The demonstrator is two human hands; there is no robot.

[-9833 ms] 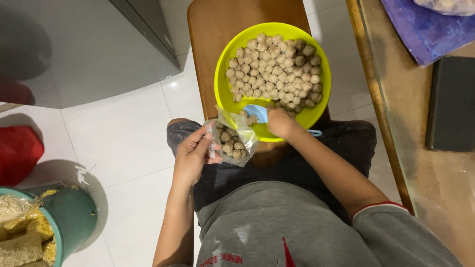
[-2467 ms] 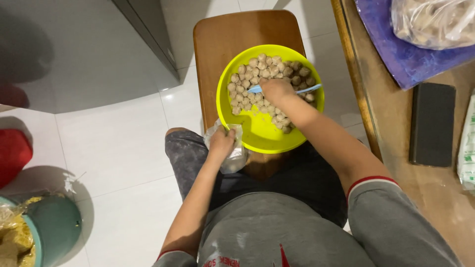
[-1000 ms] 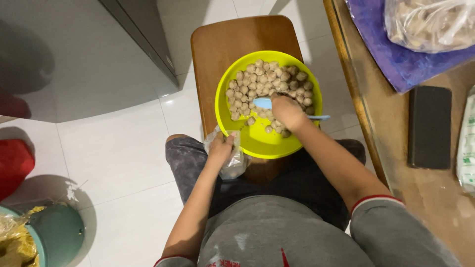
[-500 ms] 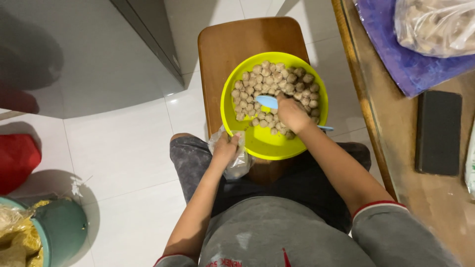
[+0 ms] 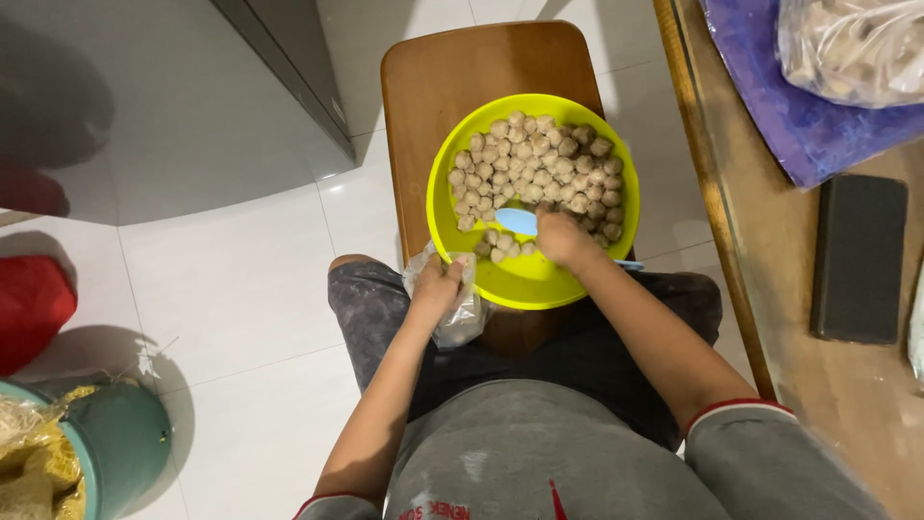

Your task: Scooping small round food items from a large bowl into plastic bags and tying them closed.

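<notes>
Meatballs (image 5: 534, 173): pale round balls heaped in the far half of a lime-green bowl (image 5: 539, 284), a few loose ones lying near the scoop.
Far left: a red thing (image 5: 34, 308) on the white tiled floor (image 5: 241, 289), and a teal bucket (image 5: 125, 443) with yellow wrappers in it.
Left hand (image 5: 441, 284): at the bowl's near-left rim, fingers clenched on the mouth of a clear plastic bag (image 5: 460, 318) that hangs just outside the bowl, above the knee.
Bowl: stands on a brown wooden stool (image 5: 481, 72) in front of the seated person.
Right hand (image 5: 563, 239): inside the bowl, fingers closed around a light blue scoop (image 5: 518, 221), whose tip lies against the meatballs.
Right side: a wooden bench (image 5: 770, 250) carrying a purple cloth (image 5: 770, 116), a clear bag of more balls (image 5: 852, 48) and a flat black object (image 5: 859, 258).
</notes>
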